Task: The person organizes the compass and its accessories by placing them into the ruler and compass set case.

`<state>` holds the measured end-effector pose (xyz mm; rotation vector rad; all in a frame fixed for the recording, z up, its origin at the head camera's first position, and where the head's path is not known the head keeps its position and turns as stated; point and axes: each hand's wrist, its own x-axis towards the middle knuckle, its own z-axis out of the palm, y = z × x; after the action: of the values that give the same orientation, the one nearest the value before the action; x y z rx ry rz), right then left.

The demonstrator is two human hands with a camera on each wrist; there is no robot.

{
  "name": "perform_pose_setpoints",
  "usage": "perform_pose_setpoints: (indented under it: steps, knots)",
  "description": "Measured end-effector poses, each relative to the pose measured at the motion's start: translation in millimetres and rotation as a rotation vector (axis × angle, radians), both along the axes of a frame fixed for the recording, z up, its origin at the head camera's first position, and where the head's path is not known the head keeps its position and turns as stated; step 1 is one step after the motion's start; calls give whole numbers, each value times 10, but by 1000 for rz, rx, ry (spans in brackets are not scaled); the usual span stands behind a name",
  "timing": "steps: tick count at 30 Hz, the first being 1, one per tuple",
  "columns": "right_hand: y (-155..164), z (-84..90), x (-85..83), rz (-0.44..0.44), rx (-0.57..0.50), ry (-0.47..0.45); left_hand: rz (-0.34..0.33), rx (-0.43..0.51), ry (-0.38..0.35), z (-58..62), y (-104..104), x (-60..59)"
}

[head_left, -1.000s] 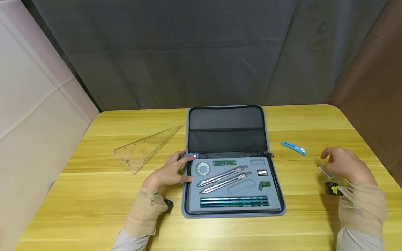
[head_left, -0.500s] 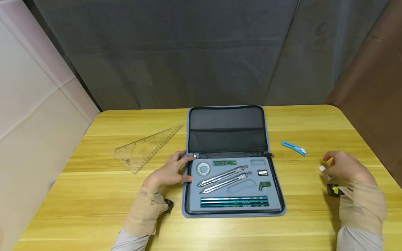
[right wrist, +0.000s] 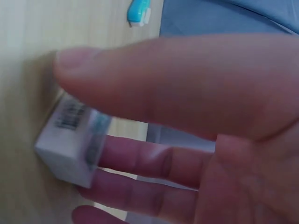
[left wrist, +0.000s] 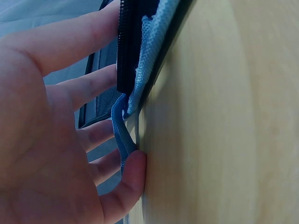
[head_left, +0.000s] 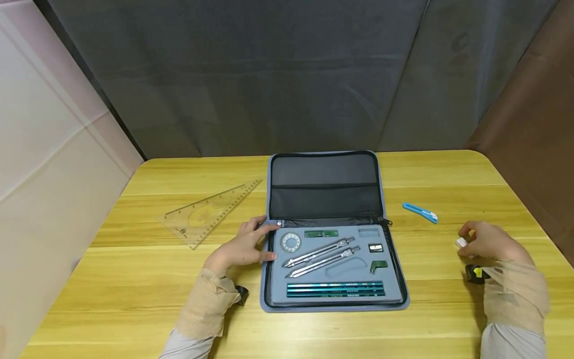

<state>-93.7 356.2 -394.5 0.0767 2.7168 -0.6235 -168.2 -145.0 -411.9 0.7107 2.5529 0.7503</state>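
An open grey zip case (head_left: 323,184) lies at the table's middle. Its foam tray holds two metal compasses (head_left: 320,257), three teal pencils (head_left: 335,289), a round disc (head_left: 290,243), a green box (head_left: 321,233) and a small sharpener (head_left: 375,248). My left hand (head_left: 257,239) rests with relaxed fingers against the case's left edge (left wrist: 140,70), where a blue loop (left wrist: 120,135) hangs. To the right of the case, my right hand (head_left: 471,238) pinches a small white eraser (head_left: 461,243) low over the table. In the right wrist view the thumb (right wrist: 154,84) lies over the eraser (right wrist: 70,140), with fingers beside and below it.
A clear triangle ruler (head_left: 208,212) lies left of the case. A blue utility knife (head_left: 420,212) lies between the case and my right hand. Grey and brown curtains stand behind and right of the yellow wooden table (head_left: 134,279). Two tray slots are unfilled.
My right hand has dropped a little toward the near side and its fingers have curled round the white eraser. The left hand and the case have not moved.
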Motion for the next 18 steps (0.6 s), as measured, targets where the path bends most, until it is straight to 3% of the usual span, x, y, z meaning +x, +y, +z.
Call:
perform_pose_setpoints:
  steps: [18]
  knots:
    - [-21, -63, -1, -17, -47, 1, -2, -7, 9, -15, -1, 0]
